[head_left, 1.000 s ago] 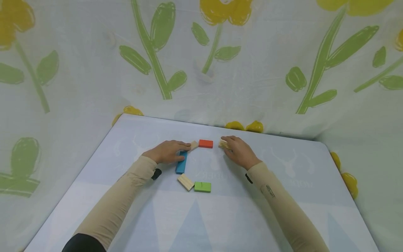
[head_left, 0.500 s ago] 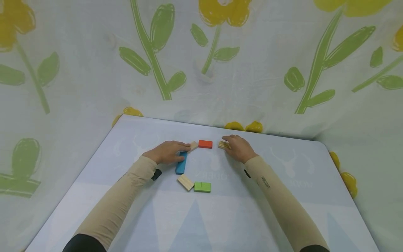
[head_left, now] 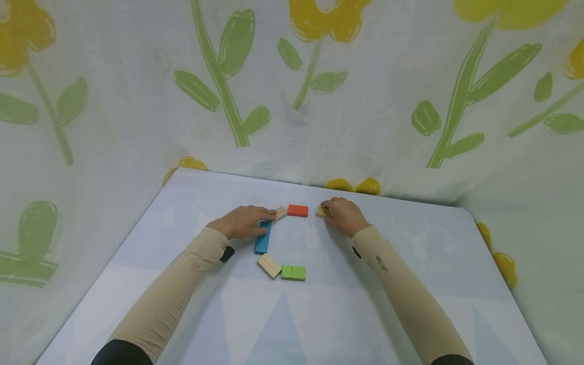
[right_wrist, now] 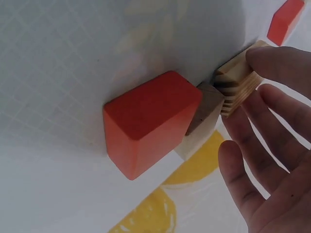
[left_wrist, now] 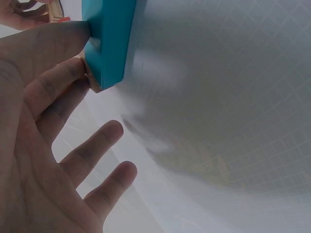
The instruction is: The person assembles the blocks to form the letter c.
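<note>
My left hand (head_left: 242, 222) rests at the corner between a blue wooden block (head_left: 262, 238) and a plain wooden block (head_left: 280, 213). In the left wrist view, its thumb touches the blue block's side, two fingers touch the plain block's end, and the others stay extended. With thumb and fingers, my right hand (head_left: 345, 217) pinches a wooden block with striped grain (right_wrist: 237, 82), just right of a red block (head_left: 298, 210) and apart from it. The right wrist view shows another plain wooden block (right_wrist: 206, 116) and a nearer red block (right_wrist: 150, 121), both hidden by the hand in the head view.
A light wooden block (head_left: 269, 266) and a green block (head_left: 293, 272) continue the curved row toward the front of the white table (head_left: 292, 324). Behind the table hangs a flower-printed cloth (head_left: 365, 126).
My right hand has shifted slightly left with the striped wooden block, and its fingers sit closer around it. The left hand and the other visible blocks have stayed in place.
</note>
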A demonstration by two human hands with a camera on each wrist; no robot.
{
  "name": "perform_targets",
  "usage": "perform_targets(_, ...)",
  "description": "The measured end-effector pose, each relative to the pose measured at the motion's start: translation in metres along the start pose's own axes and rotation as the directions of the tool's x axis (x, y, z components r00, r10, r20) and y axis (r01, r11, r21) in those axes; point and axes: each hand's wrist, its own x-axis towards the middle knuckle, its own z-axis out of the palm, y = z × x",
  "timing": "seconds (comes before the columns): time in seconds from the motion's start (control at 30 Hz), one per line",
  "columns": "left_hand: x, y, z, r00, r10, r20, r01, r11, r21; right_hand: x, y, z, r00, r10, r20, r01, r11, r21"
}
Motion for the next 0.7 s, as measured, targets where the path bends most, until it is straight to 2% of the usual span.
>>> perform_targets(0.23, -0.001, 0.0, 0.0, 1.0, -0.005, -0.002, 0.005, 1.0, -0.003, -0.003, -0.006, 0.0, 0.999, -0.02, -0.029, 0.021, 0.999, 0.025)
perform_targets(0.7, 0.0, -0.002, 0.001, 1.0, 0.017, -0.007, -0.017, 1.0, 0.016, -0.003, -0.016, 0.005, 1.0, 0.014, 0.0, -0.014, 0.997, 0.076)
